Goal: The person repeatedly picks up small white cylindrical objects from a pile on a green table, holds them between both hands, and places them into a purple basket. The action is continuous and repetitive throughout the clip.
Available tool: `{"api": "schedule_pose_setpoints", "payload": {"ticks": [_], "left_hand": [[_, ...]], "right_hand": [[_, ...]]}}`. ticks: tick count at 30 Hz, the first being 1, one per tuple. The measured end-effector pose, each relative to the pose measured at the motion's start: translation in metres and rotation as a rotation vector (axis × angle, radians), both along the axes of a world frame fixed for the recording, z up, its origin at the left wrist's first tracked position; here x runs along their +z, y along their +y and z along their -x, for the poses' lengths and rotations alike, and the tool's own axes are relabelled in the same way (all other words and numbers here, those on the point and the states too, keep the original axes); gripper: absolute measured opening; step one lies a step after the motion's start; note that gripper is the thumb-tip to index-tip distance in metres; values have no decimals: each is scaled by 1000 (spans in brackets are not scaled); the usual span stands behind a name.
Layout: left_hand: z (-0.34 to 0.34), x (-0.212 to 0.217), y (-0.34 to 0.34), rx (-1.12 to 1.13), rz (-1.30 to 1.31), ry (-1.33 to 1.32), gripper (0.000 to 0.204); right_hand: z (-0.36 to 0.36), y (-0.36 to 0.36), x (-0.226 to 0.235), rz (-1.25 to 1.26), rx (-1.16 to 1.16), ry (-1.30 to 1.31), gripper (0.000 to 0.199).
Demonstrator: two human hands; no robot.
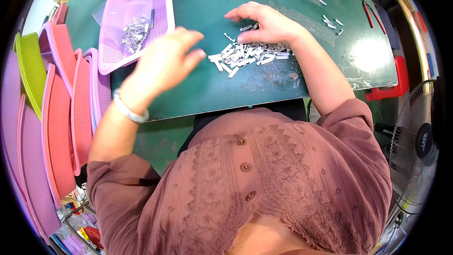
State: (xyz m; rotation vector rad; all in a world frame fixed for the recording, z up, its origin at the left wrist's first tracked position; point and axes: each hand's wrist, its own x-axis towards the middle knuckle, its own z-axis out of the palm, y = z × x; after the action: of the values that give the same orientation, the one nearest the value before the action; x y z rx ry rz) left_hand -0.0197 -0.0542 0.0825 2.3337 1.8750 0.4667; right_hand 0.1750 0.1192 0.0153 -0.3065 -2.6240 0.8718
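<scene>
A heap of small silvery metal clips or brackets (250,55) lies on the green tabletop in front of me. My right hand (271,24) arches over the far side of the heap, its thumb and fingers apart. A darker small metal piece (247,28) shows in the gap between them, apparently lying on the table. Left of the heap, my left hand (171,61) hangs with thumb and fingers apart and nothing between them; it is slightly blurred. Beside it stands a purple mesh basket (163,0) with a clear plastic bag (137,2) and more metal pieces (136,34) inside.
Several loose clips (331,22) lie farther right on the green table (203,99). Red-handled pliers (373,15) rest near its right edge. Stacked pink, purple and green baskets (59,104) stand at the left. A fan (410,134) and a red container (400,79) are at the right.
</scene>
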Motion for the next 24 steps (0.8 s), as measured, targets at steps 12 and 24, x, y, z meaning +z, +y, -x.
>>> {"api": "schedule_pose_setpoints", "payload": {"ticks": [12,24], "left_hand": [[-36,-60,12,25,97,-281,31],[-33,-70,50,67,163,-638,19]], "right_hand": [[-2,-5,4,-145,149,-85,29],[-4,4,1,16,-49,-56,36]]}}
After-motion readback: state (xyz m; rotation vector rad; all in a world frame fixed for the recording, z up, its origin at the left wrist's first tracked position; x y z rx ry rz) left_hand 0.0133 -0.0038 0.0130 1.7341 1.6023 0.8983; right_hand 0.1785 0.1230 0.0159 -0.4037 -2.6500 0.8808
